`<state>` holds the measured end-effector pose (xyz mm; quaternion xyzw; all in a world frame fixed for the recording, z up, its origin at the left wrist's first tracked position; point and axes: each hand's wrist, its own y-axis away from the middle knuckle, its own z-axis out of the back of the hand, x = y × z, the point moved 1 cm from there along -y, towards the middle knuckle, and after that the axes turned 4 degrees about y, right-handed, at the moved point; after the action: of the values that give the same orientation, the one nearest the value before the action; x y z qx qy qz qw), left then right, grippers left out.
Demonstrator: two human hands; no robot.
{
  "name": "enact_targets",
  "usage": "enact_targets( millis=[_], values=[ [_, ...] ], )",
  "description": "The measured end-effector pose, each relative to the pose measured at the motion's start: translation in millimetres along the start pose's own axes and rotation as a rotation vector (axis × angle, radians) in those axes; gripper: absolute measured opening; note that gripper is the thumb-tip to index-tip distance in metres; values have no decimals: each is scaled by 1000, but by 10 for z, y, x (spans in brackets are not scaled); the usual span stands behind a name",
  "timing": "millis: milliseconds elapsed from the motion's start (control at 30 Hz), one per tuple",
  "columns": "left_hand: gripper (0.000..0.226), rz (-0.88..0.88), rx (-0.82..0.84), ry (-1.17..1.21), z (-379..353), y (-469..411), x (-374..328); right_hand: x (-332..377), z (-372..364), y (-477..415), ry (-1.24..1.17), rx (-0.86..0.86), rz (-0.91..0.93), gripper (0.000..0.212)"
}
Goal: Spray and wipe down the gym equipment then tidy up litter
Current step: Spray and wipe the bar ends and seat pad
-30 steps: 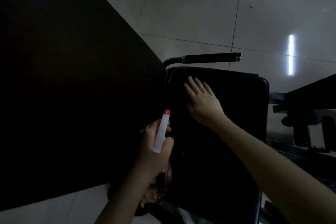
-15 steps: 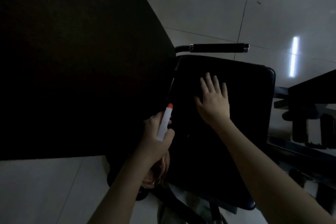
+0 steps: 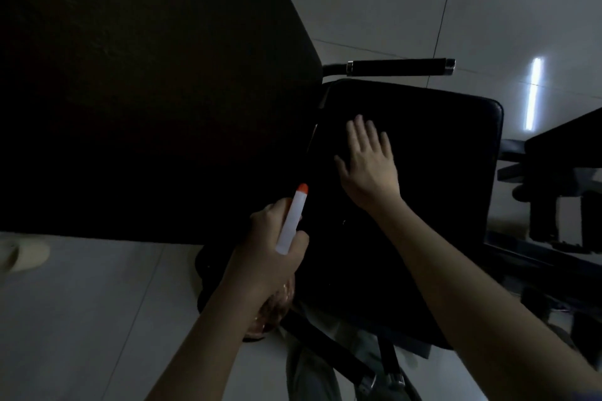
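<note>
Left of the black seat pad, a pale slipper sits on the tiled floor below a large dark back pad. At the seat pad's left edge the left hand is wrapped around the neck of a spray bottle, whose white head and orange nozzle point up and away. Its clear body shows under the wrist, with no lettering legible in the dim light. The right hand lies palm down on the seat pad, fingers straight and slightly spread toward the black foam handle grip just beyond the pad's far edge.
</note>
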<state>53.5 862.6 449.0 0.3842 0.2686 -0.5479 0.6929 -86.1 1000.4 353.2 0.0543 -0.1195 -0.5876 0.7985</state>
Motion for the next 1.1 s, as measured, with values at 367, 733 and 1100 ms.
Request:
enact_targets(
  millis=[367, 733, 1100],
  values=[
    [14, 42, -4, 39, 54, 210, 75, -317, 125, 28, 130, 86, 322, 63],
    [38, 9, 9, 39, 44, 231, 151, -338, 77, 566, 310, 57, 502, 68],
    [38, -21, 65, 31, 106, 272, 165, -81, -172, 916, 139, 64, 415, 67]
  ],
)
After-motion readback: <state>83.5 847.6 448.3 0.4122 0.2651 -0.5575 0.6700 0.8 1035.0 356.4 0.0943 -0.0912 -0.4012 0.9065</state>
